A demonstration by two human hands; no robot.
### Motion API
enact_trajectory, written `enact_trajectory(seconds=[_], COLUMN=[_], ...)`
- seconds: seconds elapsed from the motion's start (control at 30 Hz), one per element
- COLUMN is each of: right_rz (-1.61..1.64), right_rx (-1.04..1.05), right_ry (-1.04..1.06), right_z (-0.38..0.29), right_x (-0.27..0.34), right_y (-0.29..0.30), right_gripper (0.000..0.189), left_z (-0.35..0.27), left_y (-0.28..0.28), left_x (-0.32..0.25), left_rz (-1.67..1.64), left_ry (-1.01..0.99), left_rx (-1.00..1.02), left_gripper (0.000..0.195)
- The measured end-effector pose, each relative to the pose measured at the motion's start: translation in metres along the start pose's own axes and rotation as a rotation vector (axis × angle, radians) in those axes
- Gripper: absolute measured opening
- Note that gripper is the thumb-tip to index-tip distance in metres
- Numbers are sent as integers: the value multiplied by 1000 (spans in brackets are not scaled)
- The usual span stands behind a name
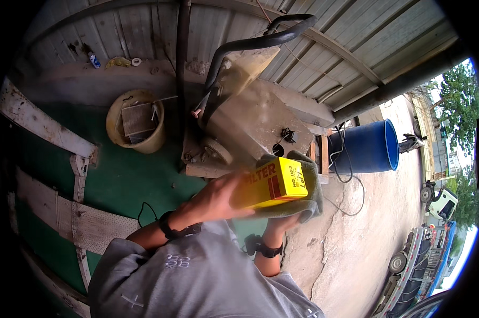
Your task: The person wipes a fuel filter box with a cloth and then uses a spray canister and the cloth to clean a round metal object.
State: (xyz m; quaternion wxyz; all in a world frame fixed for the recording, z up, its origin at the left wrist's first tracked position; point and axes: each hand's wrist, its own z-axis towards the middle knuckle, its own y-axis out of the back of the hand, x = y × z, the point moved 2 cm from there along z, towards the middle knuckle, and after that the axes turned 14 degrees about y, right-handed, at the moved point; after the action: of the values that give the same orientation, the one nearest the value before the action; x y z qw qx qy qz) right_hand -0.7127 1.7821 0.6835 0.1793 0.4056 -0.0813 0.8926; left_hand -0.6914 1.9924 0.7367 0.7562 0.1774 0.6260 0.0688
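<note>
A yellow cardboard filter box [263, 189] with red print is held in front of my chest. My left hand [219, 194] grips its near end, the fingers somewhat blurred. Under and around the far side of the box lies a grey-green cloth [314, 187]. My right hand [289, 220] is at the lower edge of this cloth, mostly covered by it, so its fingers cannot be made out. Both wrists wear dark bands.
Beyond the box stands a dusty wheeled metal machine [247, 115] with a black hose [239, 45]. A plastic tub [144, 145] holds a pleated filter panel [138, 119]. A blue barrel [362, 147] with cables lies to the right; a metal frame [44, 127] is at left.
</note>
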Motion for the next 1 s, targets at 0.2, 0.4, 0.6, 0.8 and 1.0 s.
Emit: enact_trajectory(seconds=[0.2,0.4,0.6,0.8,1.0], right_rz=[69,-235,-312,-137,84], right_rx=[614,639,140,-804,-800], right_ry=[-230,16,73,-207,4], right_z=[35,31,5,42,54], right_x=[56,64,39,11,21], right_y=[38,11,5,64,140], right_gripper=[59,45,23,27,31], left_z=[-23,-26,-18,6,99], left_y=[13,12,-8,-45,-62], left_x=[-12,12,32,69,135], left_rz=[88,91,71,-77,-140], left_ry=[-29,-23,156,216,186], left_rx=[293,295,394,428,222], left_gripper=[77,77,78,76,65])
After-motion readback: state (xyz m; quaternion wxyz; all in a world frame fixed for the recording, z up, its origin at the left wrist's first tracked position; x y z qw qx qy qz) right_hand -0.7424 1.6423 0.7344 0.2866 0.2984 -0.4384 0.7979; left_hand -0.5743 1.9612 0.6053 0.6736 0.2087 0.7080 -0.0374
